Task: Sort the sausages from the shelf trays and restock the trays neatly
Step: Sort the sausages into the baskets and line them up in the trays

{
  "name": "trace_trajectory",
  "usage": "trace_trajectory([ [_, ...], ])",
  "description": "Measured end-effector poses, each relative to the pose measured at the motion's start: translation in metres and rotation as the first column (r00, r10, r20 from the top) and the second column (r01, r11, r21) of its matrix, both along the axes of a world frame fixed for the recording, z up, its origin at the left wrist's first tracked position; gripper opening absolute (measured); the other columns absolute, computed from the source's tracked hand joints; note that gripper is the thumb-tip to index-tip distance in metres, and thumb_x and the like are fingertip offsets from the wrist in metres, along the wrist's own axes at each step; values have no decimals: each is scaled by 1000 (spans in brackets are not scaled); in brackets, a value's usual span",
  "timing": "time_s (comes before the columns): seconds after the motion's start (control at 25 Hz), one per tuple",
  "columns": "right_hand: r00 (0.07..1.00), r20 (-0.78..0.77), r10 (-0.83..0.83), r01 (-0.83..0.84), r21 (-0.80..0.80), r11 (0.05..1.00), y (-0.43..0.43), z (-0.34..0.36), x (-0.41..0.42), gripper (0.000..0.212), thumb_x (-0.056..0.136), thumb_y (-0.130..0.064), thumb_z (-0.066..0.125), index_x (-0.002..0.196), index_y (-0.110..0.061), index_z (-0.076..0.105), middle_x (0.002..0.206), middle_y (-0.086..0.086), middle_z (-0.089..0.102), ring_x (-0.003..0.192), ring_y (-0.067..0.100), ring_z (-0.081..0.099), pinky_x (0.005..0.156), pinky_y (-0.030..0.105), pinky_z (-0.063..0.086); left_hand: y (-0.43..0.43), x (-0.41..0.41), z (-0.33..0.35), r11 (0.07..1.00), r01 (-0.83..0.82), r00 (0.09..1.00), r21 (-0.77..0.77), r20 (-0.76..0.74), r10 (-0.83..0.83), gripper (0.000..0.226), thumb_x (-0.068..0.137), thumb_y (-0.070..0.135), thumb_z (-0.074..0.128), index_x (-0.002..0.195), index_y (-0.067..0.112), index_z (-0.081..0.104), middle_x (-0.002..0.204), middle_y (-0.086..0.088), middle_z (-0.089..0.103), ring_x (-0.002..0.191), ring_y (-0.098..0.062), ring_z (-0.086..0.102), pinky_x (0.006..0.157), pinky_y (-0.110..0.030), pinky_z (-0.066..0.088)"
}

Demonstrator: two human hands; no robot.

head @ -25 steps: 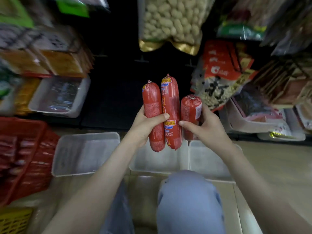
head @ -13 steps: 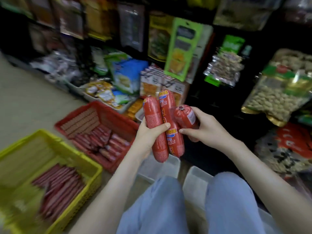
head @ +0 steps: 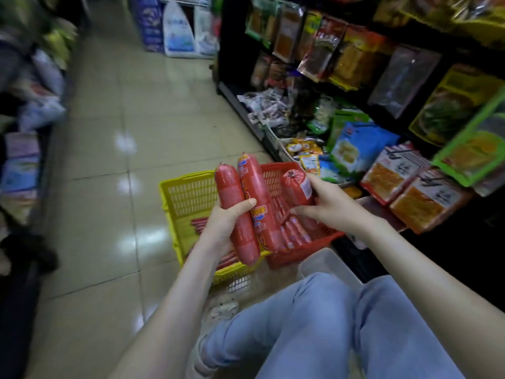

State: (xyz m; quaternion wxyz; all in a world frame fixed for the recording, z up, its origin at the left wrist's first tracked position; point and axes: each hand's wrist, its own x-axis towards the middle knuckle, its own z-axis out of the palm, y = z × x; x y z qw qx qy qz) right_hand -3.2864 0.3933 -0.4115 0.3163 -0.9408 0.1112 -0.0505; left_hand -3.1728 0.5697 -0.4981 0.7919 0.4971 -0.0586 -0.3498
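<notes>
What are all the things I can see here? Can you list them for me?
long sausages: two, red, upright in the left hand
short sausage: one, red, in the right hand
yellow basket: one, yellow, on the floor, left of the red one
red basket: one, red, on the floor by the shelf
thin sausages: many, red, lying in both baskets
clear tray: one, see-through, by the knees
snack packets: many, mixed colours, on the right shelves
floor: beige shiny tiles
legs: two, light blue jeans, bottom
left hand: grips the long sausages
right hand: holds the short sausage
</notes>
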Motion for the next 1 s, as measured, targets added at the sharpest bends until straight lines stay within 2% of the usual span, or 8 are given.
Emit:
trace_trajectory([
  [0.24,995,-2,-102,102,140,985,-37,-28,13,34,77,-26,78,95,-38,51,94,-21,64,85,-15,58,65,7,41,-3,20,-16,988,-145,989,44,-13,145,66,66,13,79,127,7,54,111,-19,67,96,-33,67,76,-47,57],
  [0.32,988,-1,-156,154,187,970,-63,-49,18,33,77,-23,78,91,-37,52,91,-21,64,80,-18,57,64,4,39,-21,25,-27,981,-181,982,66,-45,184,62,63,14,80,120,10,57,102,-14,70,85,-25,71,67,-39,58],
  [0.44,961,-41,-274,272,334,903,-110,-96,36,30,77,-21,78,85,-34,52,82,-17,63,72,-10,60,64,11,43,-53,39,-54,966,-240,962,95,-108,250,65,62,19,82,121,11,57,99,-11,71,82,-21,71,64,-36,57],
  [0.56,935,-117,-336,352,439,827,-157,-159,64,27,77,-20,78,85,-32,55,84,-17,63,78,-7,59,75,15,48,-82,58,-88,945,-302,935,121,-156,319,85,56,26,86,132,7,51,106,-13,70,89,-23,70,69,-38,58],
  [0.64,931,-188,-313,365,479,799,-185,-210,87,26,76,-19,79,89,-28,57,89,-13,65,83,-2,60,81,20,49,-105,76,-116,933,-342,916,115,-183,358,73,66,25,73,133,5,50,95,-9,72,82,-19,71,64,-35,58],
  [0.8,918,-340,-205,362,503,785,-215,-317,136,31,76,-9,78,101,-10,60,87,-4,63,79,5,57,65,7,43,-144,114,-166,924,-368,898,105,-217,382,91,39,36,93,118,7,57,88,-6,74,81,-17,71,66,-33,57],
  [0.88,889,-434,-146,374,504,779,-222,-372,156,32,76,-4,76,104,-8,60,88,-3,64,82,9,59,61,6,42,-158,132,-196,925,-364,892,113,-244,381,95,32,37,96,114,7,59,96,-10,72,88,-20,70,74,-37,58],
  [1.0,795,-589,-146,414,350,841,-225,-442,169,53,73,-10,80,120,-5,55,112,8,64,105,22,60,83,24,47,-170,144,-230,925,-349,890,150,-255,378,110,38,36,95,132,1,50,123,-21,60,109,-31,61,89,-48,53],
])
